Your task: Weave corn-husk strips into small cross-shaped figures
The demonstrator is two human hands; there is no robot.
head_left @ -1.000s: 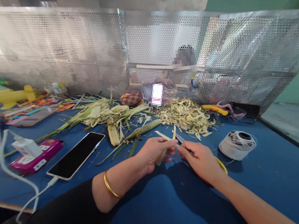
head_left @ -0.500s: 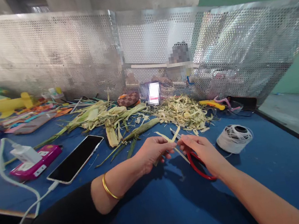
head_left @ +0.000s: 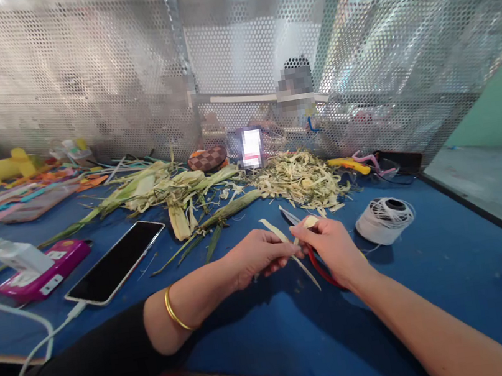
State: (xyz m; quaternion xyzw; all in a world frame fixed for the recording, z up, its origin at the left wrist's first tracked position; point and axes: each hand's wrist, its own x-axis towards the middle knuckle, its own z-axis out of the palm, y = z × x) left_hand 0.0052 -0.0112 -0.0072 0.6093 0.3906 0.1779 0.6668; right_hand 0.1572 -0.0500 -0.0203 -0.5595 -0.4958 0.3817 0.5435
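My left hand (head_left: 261, 254) is closed, pinching a pale strip of corn husk (head_left: 273, 230) that pokes out above and below the fingers. Close against it, my right hand (head_left: 328, 245) is wrapped round scissors (head_left: 322, 270) with red handles, their blades pointing up and away. A pale husk end also shows between its thumb and forefinger. Beyond the hands lie a heap of thin cut husk strips (head_left: 303, 177) and a pile of whole corn husks (head_left: 156, 186). A spool of white thread (head_left: 384, 221) stands to the right of my right hand.
On the blue table (head_left: 266, 349), a phone (head_left: 116, 264) and a magenta power strip (head_left: 51, 271) with a white cable lie left. A lit phone (head_left: 252, 147) leans near a perforated metal screen (head_left: 121, 75). A yellow tool (head_left: 349, 165) lies at the back right.
The husk that formed a V above my fingers now shows as one slanted strip in the left hand, with another end folded in the right. The view has shifted slightly.
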